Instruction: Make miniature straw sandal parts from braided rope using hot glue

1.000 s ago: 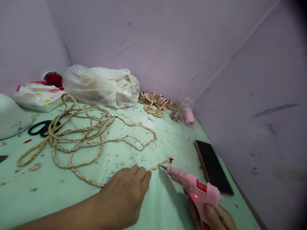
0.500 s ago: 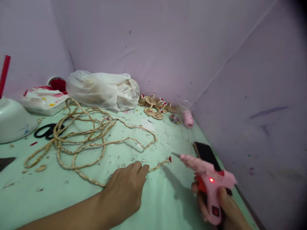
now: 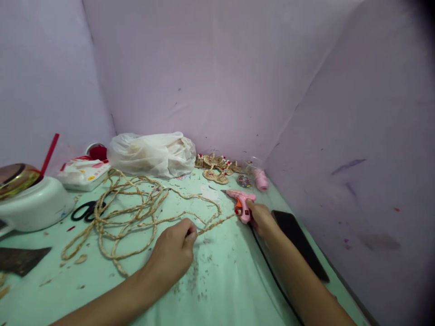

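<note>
A long braided straw rope (image 3: pixel 118 208) lies in loose loops across the green table. My left hand (image 3: pixel 178 242) is closed around the rope near one end, which sticks out to the right past my fingers. A pink glue gun (image 3: pixel 243 199) is gripped in my right hand (image 3: pixel 260 217), its nozzle pointing left over the table. The red-tipped rope end seems to reach the glue gun's underside; whether they touch I cannot tell. A black cord (image 3: pixel 272 271) runs from the gun's handle toward me.
Black scissors (image 3: pixel 83 212) lie left of the coils, by a white pot (image 3: pixel 44 206). Behind are a white plastic bag (image 3: pixel 152 154), woven straw pieces (image 3: pixel 215 174), a bead container (image 3: pixel 244 181) and a pink thread spool (image 3: pixel 261 180). A dark phone (image 3: pixel 299 240) rests along the right edge.
My right hand has carried the glue gun forward and left, away from me. My left hand has lifted the rope end slightly. The view has tilted upward and shifted.
</note>
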The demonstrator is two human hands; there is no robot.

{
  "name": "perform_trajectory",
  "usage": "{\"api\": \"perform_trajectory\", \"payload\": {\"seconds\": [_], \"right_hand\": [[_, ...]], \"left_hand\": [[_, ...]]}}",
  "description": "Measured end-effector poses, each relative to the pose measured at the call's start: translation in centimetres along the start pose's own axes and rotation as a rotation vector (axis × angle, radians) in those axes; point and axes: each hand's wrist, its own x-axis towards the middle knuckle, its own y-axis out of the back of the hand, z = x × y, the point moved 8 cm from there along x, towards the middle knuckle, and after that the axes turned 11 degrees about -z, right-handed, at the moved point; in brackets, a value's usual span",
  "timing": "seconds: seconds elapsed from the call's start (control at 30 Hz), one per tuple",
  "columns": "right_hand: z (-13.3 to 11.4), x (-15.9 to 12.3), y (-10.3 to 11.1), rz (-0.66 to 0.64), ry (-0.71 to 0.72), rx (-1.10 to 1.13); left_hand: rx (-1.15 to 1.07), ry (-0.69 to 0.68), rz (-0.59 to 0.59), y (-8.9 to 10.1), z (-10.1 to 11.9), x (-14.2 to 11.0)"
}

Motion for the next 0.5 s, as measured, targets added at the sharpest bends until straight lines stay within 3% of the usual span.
{"api": "perform_trajectory", "payload": {"seconds": [0.1, 0.17, 0.27, 0.3, 0.33, 0.4, 0.5], "right_hand": [[-1.9, -2.1, 0.0, -0.056, 0.000, -0.129], [-3.1, -4.3, -1.4, -0.139, 0.038, -0.168], [-3.2, -7.6, -6.1, -0.388, 0.068, -0.142], [-3.1, -8.6, -8.1, -0.529, 0.085, -0.022], [-3.1, -9.3, -9.3, -0.572, 0.108, 0.075], [-2.7, -9.5, -10.3, -0.542, 0.124, 0.277], [-0.3, -8.7, -10.7, -0.431, -0.062, 0.543]], "left_hand": [[-0.123, -0.020, 0.033, 0.3, -0.2, 0.4], [-0.202, -0.045, 0.052, 0.4, -0.1, 0.6], [-0.318, -0.068, 0.039, 0.2, 0.2, 0.9], [-0.343, -0.081, 0.031, 0.2, 0.4, 1.0], [-0.355, -0.101, 0.020, 0.2, 0.7, 1.0], [-0.313, -0.164, -0.021, -0.1, 1.6, 0.8], [-0.044, -0.422, -0.036, -1.0, 4.3, -1.0]]}}
